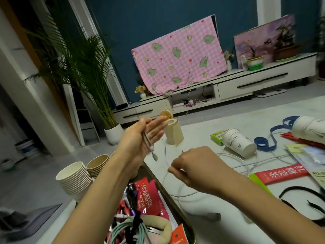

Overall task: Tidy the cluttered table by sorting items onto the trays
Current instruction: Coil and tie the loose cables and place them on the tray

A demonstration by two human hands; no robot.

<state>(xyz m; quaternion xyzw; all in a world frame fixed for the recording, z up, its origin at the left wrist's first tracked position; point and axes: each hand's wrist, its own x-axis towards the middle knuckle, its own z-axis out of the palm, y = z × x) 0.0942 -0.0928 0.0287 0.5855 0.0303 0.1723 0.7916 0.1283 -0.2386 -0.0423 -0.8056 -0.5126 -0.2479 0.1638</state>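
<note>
My left hand (143,136) is raised over the table's left edge. Its fingers are nearly straight and the thumb holds loops of a white cable (235,155) against the palm, with two connectors dangling below. My right hand (193,167) hovers lower over the table and pinches the same cable between thumb and fingertips. The rest of the cable lies in loose loops on the white table (228,231). A gold-rimmed tray (189,229) at the bottom holds red packets (147,196), a coiled teal cable (121,231) and a beige padded band.
A tipped white paper cup (239,143), a beige roll (173,132), a green box (217,136), blue ribbon (270,138), a red packet (281,173), a black strap (307,199) and a grey plug (213,216) lie on the table. Stacked paper cups (75,178) stand at the left.
</note>
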